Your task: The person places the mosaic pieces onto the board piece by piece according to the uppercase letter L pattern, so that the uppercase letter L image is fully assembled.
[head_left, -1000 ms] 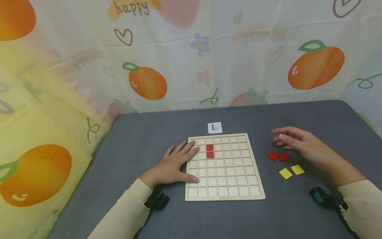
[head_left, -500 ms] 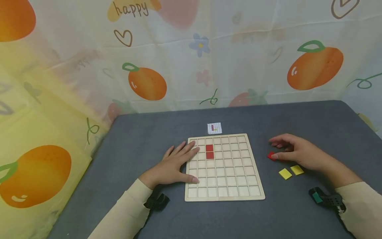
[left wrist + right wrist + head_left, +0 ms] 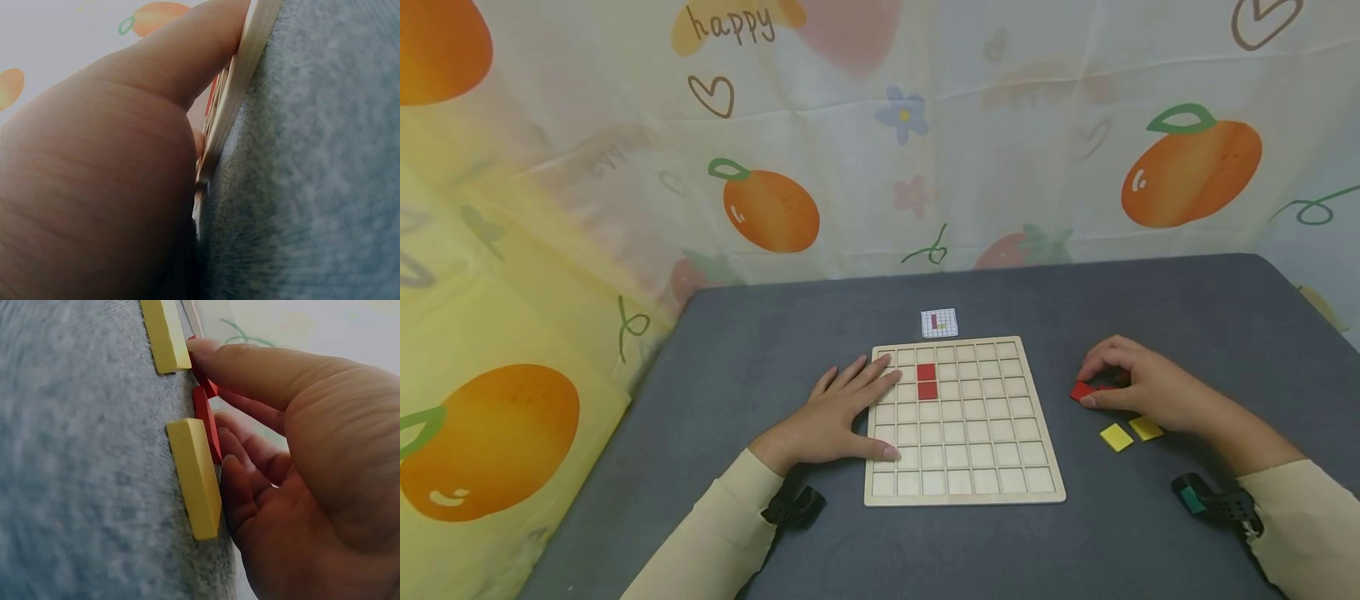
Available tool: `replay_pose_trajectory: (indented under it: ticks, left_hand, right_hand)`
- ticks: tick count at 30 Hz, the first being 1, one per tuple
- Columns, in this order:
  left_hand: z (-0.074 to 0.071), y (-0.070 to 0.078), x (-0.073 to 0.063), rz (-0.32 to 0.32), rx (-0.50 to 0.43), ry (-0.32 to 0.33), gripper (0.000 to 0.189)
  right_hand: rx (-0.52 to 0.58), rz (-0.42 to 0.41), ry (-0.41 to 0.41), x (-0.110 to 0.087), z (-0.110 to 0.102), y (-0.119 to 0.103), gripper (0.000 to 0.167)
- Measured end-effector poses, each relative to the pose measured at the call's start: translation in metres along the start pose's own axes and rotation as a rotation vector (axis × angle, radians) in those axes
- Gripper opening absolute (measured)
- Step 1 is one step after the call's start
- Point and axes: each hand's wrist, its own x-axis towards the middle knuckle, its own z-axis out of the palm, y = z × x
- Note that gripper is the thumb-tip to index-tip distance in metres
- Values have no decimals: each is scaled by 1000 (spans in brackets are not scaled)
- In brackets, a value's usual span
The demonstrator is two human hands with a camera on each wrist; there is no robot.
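Observation:
A pale wooden grid board [image 3: 966, 498] lies on the table, with two red square tiles set in one column near its top, among them a red tile [image 3: 927, 372]. My left hand [image 3: 838, 417] rests with spread fingers over the board's left edge. Right of the board, my right hand [image 3: 1150, 387] pinches a loose red tile [image 3: 1080, 390] between thumb and index finger. Another red tile [image 3: 207, 424] lies under that hand, mostly hidden in the head view. Two yellow tiles lie close by, one yellow tile [image 3: 1116, 437] nearer the board and one yellow tile [image 3: 195, 478] below the palm.
A small printed pattern card [image 3: 939, 322] lies just beyond the board's far edge. The grey table [image 3: 760, 333] ends at a fruit-printed cloth [image 3: 850, 150] behind and to the left. Black camera straps sit at both wrists.
My right hand has come down and nearer onto the red tiles, and its thumb and index finger have closed on the left one. The left hand has stayed on the board.

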Motion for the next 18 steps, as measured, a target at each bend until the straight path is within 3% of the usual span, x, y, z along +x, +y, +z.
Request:
replay_pose_trajectory:
  ticks: [9,18]
  left_hand:
    - [2,-2,1,2,-6,5,113]
    - [1,-1,0,2,-7,1,113]
  right_hand:
    - [97,93,-18,0,2,-6,15]
    - [110,123,41,0,0,-8,10]
